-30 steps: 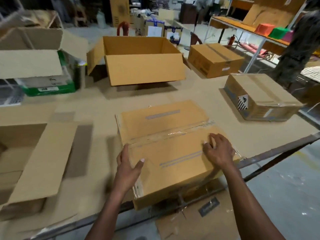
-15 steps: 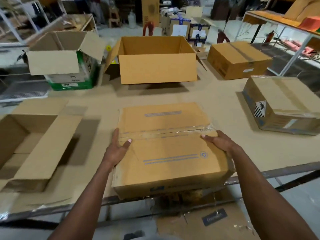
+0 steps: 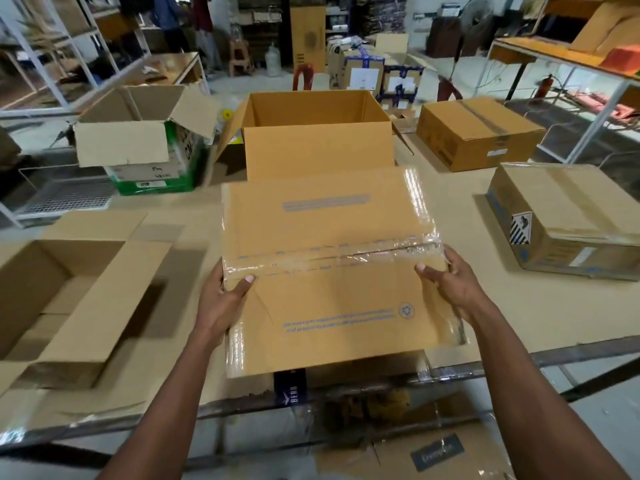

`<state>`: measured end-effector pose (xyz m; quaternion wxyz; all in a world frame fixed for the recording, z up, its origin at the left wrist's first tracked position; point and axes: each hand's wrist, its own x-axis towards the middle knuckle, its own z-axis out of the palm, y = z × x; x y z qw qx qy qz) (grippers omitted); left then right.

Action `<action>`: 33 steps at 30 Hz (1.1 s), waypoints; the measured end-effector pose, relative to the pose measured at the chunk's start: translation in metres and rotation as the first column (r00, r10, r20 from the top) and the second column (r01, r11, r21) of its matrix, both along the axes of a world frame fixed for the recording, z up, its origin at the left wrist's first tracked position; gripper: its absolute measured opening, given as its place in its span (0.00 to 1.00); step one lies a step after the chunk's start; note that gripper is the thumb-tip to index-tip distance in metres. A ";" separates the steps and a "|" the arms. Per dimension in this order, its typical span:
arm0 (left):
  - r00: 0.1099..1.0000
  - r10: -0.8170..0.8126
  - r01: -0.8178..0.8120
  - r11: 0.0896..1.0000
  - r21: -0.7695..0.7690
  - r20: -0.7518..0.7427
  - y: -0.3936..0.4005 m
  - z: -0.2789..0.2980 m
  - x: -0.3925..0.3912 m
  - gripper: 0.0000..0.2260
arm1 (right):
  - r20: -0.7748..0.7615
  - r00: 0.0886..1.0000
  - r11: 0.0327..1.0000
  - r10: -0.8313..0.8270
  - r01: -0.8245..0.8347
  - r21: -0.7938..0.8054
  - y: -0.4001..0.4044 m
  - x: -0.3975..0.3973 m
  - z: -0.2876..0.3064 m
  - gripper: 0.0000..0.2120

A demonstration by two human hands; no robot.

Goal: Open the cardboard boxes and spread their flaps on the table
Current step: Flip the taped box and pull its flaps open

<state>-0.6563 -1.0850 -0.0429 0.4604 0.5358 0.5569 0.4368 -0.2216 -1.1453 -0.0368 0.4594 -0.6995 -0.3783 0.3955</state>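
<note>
Your left hand grips the left edge of the taped box, thumb lying across its top at the tape seam; your right hand grips the right edge likewise, fingers curled round the side. The taped box sits at the near edge of the worktop, its top flaps closed under clear tape and tilted toward you. Behind it stands a large open box, flaps raised. To your left lies an open box with flaps spread flat. At far left, an open box rests on a green-printed carton. To the right sit two sealed boxes, one near, one farther.
</note>
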 end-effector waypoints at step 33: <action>0.974 0.150 -0.130 0.984 -0.120 0.170 -0.003 0.110 0.018 0.19 | -0.119 0.965 0.948 -0.234 0.254 0.192 -0.015 -0.017 0.114 0.18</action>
